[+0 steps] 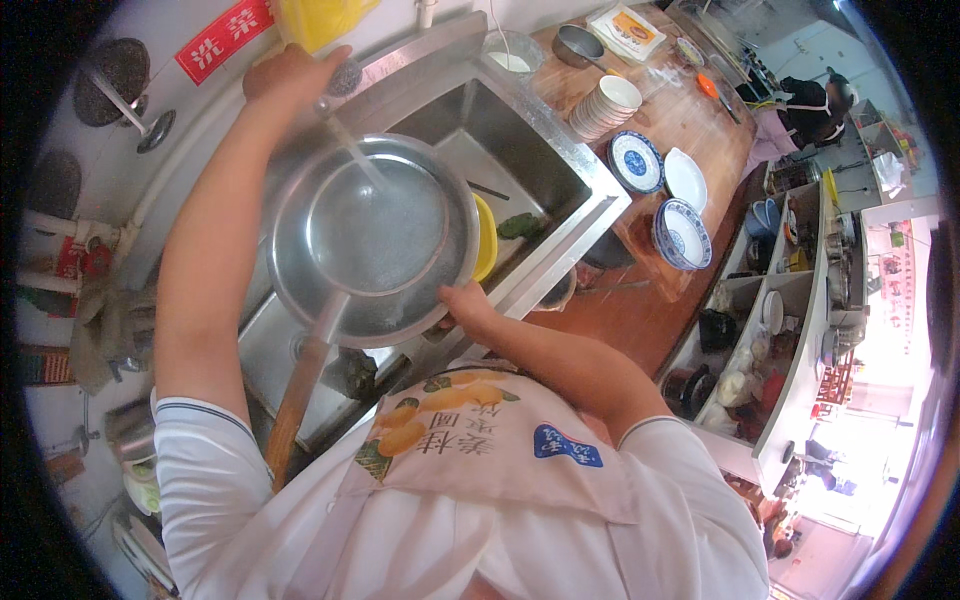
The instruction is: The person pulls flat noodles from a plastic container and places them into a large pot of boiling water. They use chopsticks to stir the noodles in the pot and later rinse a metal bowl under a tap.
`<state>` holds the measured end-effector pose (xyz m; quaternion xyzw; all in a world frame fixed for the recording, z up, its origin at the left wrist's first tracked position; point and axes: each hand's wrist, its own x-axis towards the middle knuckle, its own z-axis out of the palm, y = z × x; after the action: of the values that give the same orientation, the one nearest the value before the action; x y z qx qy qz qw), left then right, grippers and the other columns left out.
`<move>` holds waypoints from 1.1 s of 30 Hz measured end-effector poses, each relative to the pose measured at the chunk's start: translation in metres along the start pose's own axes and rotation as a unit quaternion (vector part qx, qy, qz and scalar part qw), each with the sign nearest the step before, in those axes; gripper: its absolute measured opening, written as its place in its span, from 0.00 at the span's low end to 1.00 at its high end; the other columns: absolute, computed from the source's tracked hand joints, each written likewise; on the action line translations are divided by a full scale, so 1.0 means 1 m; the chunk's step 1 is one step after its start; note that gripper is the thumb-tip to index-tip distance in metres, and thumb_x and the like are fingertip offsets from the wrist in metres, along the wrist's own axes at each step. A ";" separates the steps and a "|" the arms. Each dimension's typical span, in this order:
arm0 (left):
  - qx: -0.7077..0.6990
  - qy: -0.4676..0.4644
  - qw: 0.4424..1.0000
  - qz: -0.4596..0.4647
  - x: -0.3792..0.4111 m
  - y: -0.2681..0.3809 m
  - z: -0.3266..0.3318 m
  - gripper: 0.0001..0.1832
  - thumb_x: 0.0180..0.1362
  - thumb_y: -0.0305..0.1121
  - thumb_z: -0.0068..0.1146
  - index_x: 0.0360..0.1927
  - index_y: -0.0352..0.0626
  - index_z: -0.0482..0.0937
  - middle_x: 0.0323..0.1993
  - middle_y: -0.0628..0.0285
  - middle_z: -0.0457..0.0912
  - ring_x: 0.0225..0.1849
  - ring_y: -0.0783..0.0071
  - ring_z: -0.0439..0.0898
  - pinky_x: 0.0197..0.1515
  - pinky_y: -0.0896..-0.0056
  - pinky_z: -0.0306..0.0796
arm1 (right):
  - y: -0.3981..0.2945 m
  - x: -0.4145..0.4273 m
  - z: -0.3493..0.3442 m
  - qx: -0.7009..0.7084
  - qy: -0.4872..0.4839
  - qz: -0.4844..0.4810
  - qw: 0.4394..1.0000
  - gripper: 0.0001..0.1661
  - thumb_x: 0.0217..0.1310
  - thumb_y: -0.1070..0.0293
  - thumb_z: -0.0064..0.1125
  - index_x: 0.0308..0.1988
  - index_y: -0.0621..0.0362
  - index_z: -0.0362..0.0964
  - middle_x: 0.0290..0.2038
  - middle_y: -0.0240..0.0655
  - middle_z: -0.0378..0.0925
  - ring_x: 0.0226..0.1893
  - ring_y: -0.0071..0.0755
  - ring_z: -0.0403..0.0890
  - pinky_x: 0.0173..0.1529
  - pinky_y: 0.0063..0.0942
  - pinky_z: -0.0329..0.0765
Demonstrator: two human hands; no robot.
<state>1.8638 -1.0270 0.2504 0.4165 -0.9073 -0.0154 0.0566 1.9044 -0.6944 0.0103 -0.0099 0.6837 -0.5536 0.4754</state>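
A large round metal pan [375,225] with a wooden handle [300,405] is over a stainless steel sink [517,124]. Water [358,154] streams into it from a tap [322,106] at the wall. My right hand [471,311] holds the pan's rim on its near right side. Up at the tap is my left hand [292,75], its thumb stretched out to the right; what its fingers touch is hidden. Behind the pan, a yellow container [486,236] shows partly in the sink, beside some green leaves [521,225].
Right of the sink, a wooden worktop [667,97] bears stacked white bowls [606,109], blue-and-white plates [636,162], patterned bowls [681,234] and a small saucepan [577,45]. Shelves [780,300] stand further right. Another person [810,112] is at the far right. A yellow bag-like thing [319,22] hangs above my left hand.
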 end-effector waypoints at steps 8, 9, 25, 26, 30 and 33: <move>0.007 0.003 1.000 -0.005 0.003 -0.011 0.006 0.45 0.49 0.74 0.37 0.47 0.39 0.76 0.43 0.52 0.80 0.47 0.57 0.79 0.49 0.59 0.69 | -0.009 -0.007 0.006 -0.002 0.003 0.050 0.999 0.19 0.51 0.68 0.54 0.42 0.70 0.69 0.32 0.44 0.76 0.25 0.36 0.78 0.24 0.28 0.78; 0.008 -0.014 1.000 -0.002 0.002 -0.005 0.005 0.46 0.49 0.74 0.36 0.50 0.37 0.74 0.47 0.48 0.78 0.50 0.55 0.77 0.52 0.55 0.68 | -0.012 -0.010 0.005 0.013 0.010 0.050 0.999 0.20 0.51 0.68 0.54 0.43 0.70 0.68 0.32 0.44 0.76 0.25 0.36 0.78 0.23 0.28 0.78; -0.080 -0.036 0.995 -0.044 -0.028 0.009 -0.029 0.34 0.49 0.64 0.47 0.44 0.42 0.78 0.43 0.51 0.80 0.47 0.59 0.78 0.49 0.64 0.69 | -0.008 -0.009 0.005 0.025 0.008 0.038 0.999 0.19 0.52 0.68 0.53 0.42 0.68 0.67 0.31 0.41 0.75 0.24 0.35 0.77 0.21 0.26 0.75; -0.110 -0.038 0.991 -0.060 -0.034 0.013 -0.034 0.32 0.49 0.62 0.49 0.40 0.42 0.80 0.40 0.51 0.81 0.46 0.60 0.78 0.48 0.67 0.69 | -0.003 -0.005 0.002 0.022 0.011 0.043 0.999 0.19 0.52 0.68 0.53 0.43 0.68 0.67 0.32 0.41 0.75 0.24 0.34 0.77 0.21 0.26 0.75; -0.097 -0.033 0.993 -0.060 -0.033 0.009 -0.034 0.32 0.48 0.62 0.50 0.40 0.41 0.80 0.40 0.52 0.81 0.45 0.60 0.78 0.47 0.66 0.70 | -0.007 -0.009 0.005 0.011 0.002 0.036 0.999 0.20 0.52 0.68 0.53 0.44 0.68 0.65 0.35 0.42 0.75 0.27 0.35 0.77 0.22 0.26 0.75; -0.095 -0.023 0.993 -0.074 -0.032 0.009 -0.032 0.32 0.49 0.61 0.50 0.41 0.41 0.80 0.40 0.52 0.81 0.45 0.59 0.78 0.47 0.66 0.69 | -0.010 -0.011 0.007 0.011 0.019 0.051 0.998 0.20 0.52 0.67 0.53 0.44 0.67 0.65 0.35 0.42 0.74 0.27 0.35 0.77 0.23 0.27 0.76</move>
<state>1.8815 -0.9958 0.2798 0.4743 -0.8697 -0.1149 0.0738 1.9103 -0.6975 0.0256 0.0405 0.6860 -0.5362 0.4901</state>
